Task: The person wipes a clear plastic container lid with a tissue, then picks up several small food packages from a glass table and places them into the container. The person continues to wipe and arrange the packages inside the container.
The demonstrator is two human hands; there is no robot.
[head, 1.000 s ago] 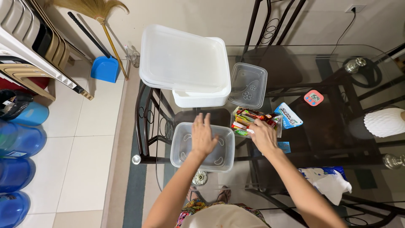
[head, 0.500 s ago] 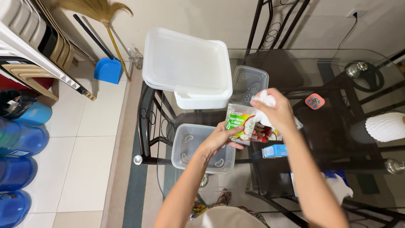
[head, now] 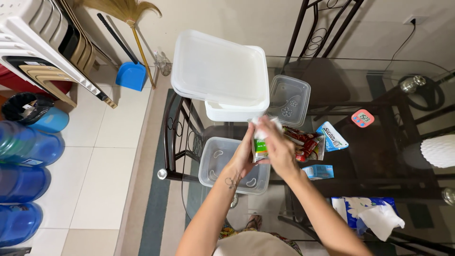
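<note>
Seen from the head camera, both hands meet over the glass table [head: 379, 76], just above the near right corner of an open clear plastic container [head: 222, 163]. The left hand [head: 244, 154] and the right hand [head: 279, 149] are pressed close together, and between them they clasp a small green and white packet [head: 259, 146]; the fingers of both are closed on it. The right hand also pinches something white [head: 261, 124] at the packet's top, though what it is cannot be told. The packet is held in the air, not resting in the container.

Just right of the hands lies a clear container full of red and mixed snack packets [head: 308, 142], with a blue and white sachet [head: 333, 136] beside it and a small blue carton [head: 318, 171] nearer the person. Behind the hands sits a stack of white lidded trays [head: 220, 71], and next to it an upturned clear lid [head: 289, 100]. A small pink digital timer [head: 362, 118] stands farther right on the glass, and a pack of white tissues [head: 374, 215] lies at the near right edge.

On the tiled floor to the left are a blue dustpan [head: 131, 76], a straw broom [head: 130, 14] and several blue water jugs [head: 23, 161].
</note>
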